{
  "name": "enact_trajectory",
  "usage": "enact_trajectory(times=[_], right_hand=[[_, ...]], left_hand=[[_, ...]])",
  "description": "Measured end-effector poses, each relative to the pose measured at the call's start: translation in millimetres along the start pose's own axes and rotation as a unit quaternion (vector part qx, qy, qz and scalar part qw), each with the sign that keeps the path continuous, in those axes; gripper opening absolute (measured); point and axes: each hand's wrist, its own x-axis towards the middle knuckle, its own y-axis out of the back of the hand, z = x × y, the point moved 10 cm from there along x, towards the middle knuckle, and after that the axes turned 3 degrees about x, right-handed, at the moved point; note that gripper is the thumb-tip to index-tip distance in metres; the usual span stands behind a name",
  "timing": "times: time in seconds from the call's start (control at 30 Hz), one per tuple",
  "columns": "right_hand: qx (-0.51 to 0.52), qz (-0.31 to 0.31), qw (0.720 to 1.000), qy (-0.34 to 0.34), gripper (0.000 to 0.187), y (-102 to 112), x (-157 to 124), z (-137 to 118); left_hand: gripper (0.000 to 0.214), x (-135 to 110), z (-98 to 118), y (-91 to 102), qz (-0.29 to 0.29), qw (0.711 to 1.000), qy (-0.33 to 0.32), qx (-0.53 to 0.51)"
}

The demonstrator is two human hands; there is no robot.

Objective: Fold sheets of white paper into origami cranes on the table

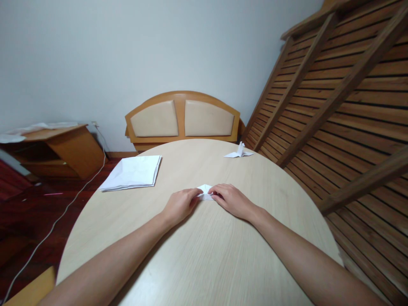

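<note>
A small folded piece of white paper lies on the pale round table, between my two hands. My left hand grips its left side, thumb and fingers closed together at the edge. On the other side, the bent fingers of my right hand pinch the paper's right part. Creases run across the sheet, and both ends of it are covered by my fingers. Beyond my right hand, a folded paper crane stands near the table's far edge with its wings spread.
A stack of white paper sheets lies on the table's left side. Past the far edge stands a padded headboard. Wooden slats lean along the right. At the left are a low cabinet and a white cable on the floor.
</note>
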Motion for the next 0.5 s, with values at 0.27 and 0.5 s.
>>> enact_trajectory(times=[0.27, 0.5], right_hand=[[-0.035, -0.009, 0.999, 0.028, 0.022, -3.0, -2.1, -3.7], [-0.065, -0.003, 0.996, 0.056, 0.020, 0.8, -4.2, -12.1]], left_hand=[[0.036, -3.2, 10.7, -3.7, -0.004, 0.997, -0.076, 0.032], [0.038, -6.8, 23.7, 2.4, -0.014, 0.994, -0.103, 0.037]])
